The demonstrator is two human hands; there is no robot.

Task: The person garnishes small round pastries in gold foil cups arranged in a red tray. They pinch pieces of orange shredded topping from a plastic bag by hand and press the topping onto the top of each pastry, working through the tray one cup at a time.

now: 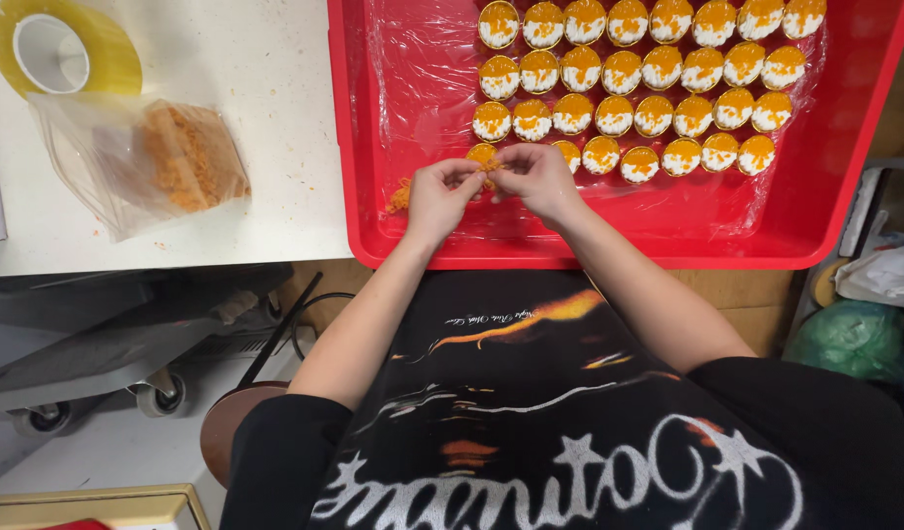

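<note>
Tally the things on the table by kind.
Tarts showing: 31
Red tray: 1
Tape roll: 1
Crumb bag: 1
Total: 34; more tarts may be hidden.

pastries (629,88) in tray (845,211), bag (143,162) left
</note>
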